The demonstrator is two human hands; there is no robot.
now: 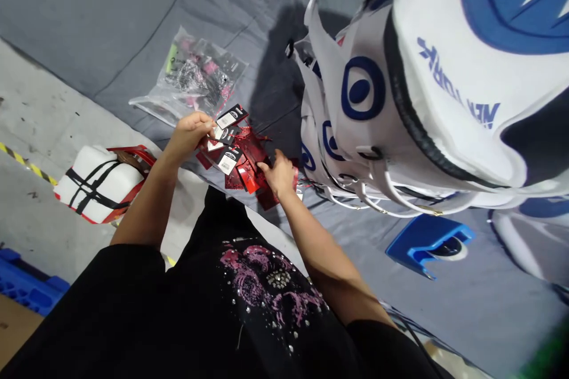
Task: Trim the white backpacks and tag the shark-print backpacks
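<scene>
Red glossy tags (pixel 250 145) and black-and-white hang tags (pixel 229 160) lie in a loose heap on the grey cloth near the table's front edge. At the heap's left side, my left hand (pixel 193 129) has its fingers pinched on a black-and-white tag. My right hand (pixel 281 174) rests over the right part of the heap, thumb and fingers apart, touching the red tags. Just beyond the heap lies a clear plastic bag (pixel 195 74) with black and pink pieces inside.
Large white and blue bags (pixel 364 89) stand on the right of the grey-covered table (pixel 111 6). A blue tape dispenser (pixel 427 243) lies in front of them. A white padded stool (pixel 102 180) and a blue pallet (pixel 31 281) are on the left.
</scene>
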